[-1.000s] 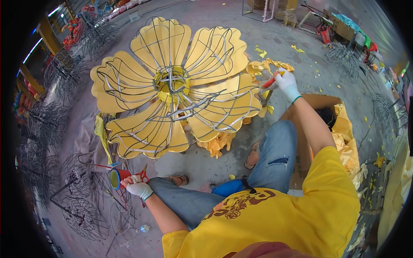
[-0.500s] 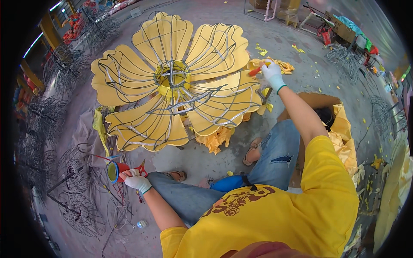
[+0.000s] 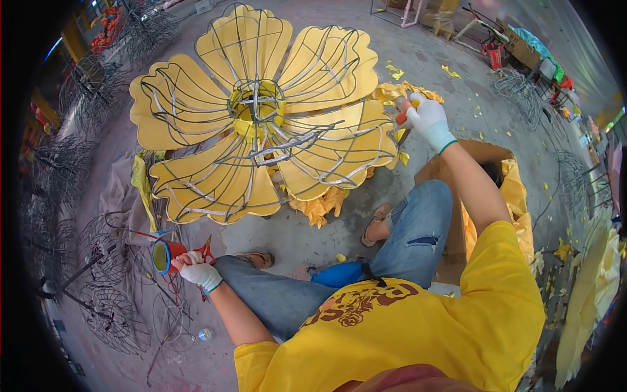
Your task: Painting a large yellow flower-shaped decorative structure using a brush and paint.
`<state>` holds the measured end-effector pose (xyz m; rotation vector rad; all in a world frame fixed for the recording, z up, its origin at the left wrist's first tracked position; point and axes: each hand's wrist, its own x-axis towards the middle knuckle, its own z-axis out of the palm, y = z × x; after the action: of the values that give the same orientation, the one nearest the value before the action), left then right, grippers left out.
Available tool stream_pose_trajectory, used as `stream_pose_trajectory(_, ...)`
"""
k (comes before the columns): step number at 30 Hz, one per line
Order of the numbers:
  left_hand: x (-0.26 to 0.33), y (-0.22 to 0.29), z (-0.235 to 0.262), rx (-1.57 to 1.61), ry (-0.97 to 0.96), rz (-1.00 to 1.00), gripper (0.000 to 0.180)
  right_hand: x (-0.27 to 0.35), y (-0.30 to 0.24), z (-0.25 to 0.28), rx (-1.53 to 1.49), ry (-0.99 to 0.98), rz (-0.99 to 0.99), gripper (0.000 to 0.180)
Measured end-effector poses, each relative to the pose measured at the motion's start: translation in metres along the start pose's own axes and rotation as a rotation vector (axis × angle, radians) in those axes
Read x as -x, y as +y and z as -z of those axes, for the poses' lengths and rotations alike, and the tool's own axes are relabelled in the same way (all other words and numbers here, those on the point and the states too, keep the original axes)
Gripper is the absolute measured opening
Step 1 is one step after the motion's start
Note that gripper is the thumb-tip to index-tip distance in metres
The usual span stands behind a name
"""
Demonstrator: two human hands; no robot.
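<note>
A large flower-shaped wire frame [image 3: 326, 134], its petals covered in yellow fabric, spreads out in front of me. In a white glove, my left hand [image 3: 198, 270] is closed round a small red pot [image 3: 161, 257] with a greenish-yellow inside. Red-handled scissors [image 3: 207, 253] show right beside that hand; whether the fingers hold them too is unclear. My gloved right hand [image 3: 431, 121] grips a small red-and-yellow tool [image 3: 401, 117], its tip too small to make out. That hand is just off the outer edge of the right-hand petal.
Crumpled yellow fabric [image 3: 320, 206] hangs under the flower. An open cardboard box [image 3: 450, 242] with yellow cloth stands by my right leg. Bent wire frames [image 3: 108, 307] lie at left, and more wire [image 3: 519, 88] at far right. Yellow scraps [image 3: 450, 70] are scattered over the floor.
My right hand has moved right and slightly nearer, away from the petal edge, with the tool still in it. My left hand and the pot have shifted a little left. The view has shifted slightly.
</note>
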<state>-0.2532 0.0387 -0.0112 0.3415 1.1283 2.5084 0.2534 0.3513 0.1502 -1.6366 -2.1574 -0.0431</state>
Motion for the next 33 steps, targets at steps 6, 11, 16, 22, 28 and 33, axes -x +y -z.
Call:
stream_pose_trajectory(6, 0.007, 0.001, -0.016, 0.006, 0.008, -0.008, 0.043, -0.024, 0.008, -0.017, 0.058, -0.005, -0.049, 0.032)
stream_pose_trajectory(11, 0.009, 0.006, -0.017, 0.006, 0.021, 0.007, 0.043, -0.028, 0.013, -0.018, 0.048, 0.089, -0.070, 0.035)
stream_pose_trajectory(16, 0.006, 0.007, -0.012, 0.025, 0.006, 0.006, 0.044, -0.025, 0.013, -0.021, 0.055, 0.062, -0.039, 0.035)
stream_pose_trajectory(22, 0.004, 0.007, -0.011, 0.050, -0.095, -0.002, 0.045, -0.026, 0.038, -0.009, 0.012, 0.033, -0.134, 0.035)
stream_pose_trajectory(28, 0.007, 0.004, -0.019, 0.029, -0.018, 0.014, 0.044, -0.028, 0.024, -0.019, -0.096, 0.056, -0.035, 0.034)
stream_pose_trajectory(33, 0.008, 0.006, -0.022, 0.023, 0.002, 0.019, 0.044, -0.025, 0.044, -0.007, 0.110, 0.083, -0.104, 0.033)
